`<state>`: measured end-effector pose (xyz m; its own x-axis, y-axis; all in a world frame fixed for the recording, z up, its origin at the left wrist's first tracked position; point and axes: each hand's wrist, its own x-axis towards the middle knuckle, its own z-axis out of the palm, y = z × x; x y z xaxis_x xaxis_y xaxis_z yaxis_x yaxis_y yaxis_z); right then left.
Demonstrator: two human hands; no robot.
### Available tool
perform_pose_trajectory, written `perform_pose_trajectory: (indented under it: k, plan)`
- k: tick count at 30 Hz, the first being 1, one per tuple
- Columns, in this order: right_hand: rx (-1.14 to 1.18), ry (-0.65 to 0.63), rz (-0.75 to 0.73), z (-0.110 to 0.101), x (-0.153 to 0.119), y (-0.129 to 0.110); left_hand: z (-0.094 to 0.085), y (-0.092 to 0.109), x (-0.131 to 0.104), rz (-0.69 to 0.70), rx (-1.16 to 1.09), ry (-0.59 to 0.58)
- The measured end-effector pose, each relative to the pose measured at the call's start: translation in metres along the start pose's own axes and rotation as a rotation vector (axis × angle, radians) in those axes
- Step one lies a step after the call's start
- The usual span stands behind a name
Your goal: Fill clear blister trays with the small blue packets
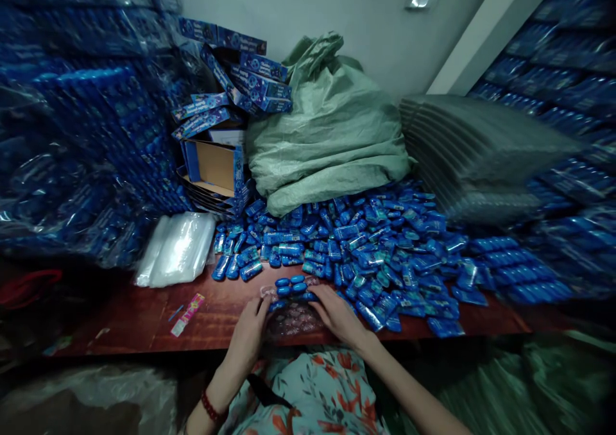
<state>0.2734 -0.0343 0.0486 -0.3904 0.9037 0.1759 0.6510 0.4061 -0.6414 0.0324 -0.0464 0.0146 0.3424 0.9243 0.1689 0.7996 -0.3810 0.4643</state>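
Note:
A clear plastic tray with round hollows lies at the table's front edge, with several small blue packs in its far rows. My left hand is at the tray's left side, its fingers closed against a blue pack there. On the right side, my right hand has its fingertips on another blue pack in the tray. Beyond and to the right of my hands spreads a large heap of loose blue packs. The undersides of both hands are hidden.
Behind the heap sits a green sack. Blue boxes and clear plastic bags are at the left, near a pink strip. Stacked clear trays stand at the right. Wrapped blue goods rise at the far left.

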Motion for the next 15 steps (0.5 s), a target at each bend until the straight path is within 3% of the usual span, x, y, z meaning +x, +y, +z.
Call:
perform_pose_trajectory:
  k: [4, 6, 11, 15]
  plan:
    - [-0.244, -0.035, -0.087, 0.006, -0.006, 0.002, 0.004, 0.001, 0.006, 0.118, 0.116, 0.059]
    - [-0.359, -0.099, -0.121, 0.004, -0.007, -0.003, 0.002, 0.003, 0.009, 0.170, 0.165, 0.034]
    - [-0.504, -0.234, -0.167, -0.001, 0.000, -0.018, -0.008, 0.013, 0.022, 0.338, 0.307, -0.176]
    - [-0.602, -0.255, -0.185, 0.005, 0.009, -0.028, -0.009, 0.023, 0.030, 0.369, 0.391, -0.324]
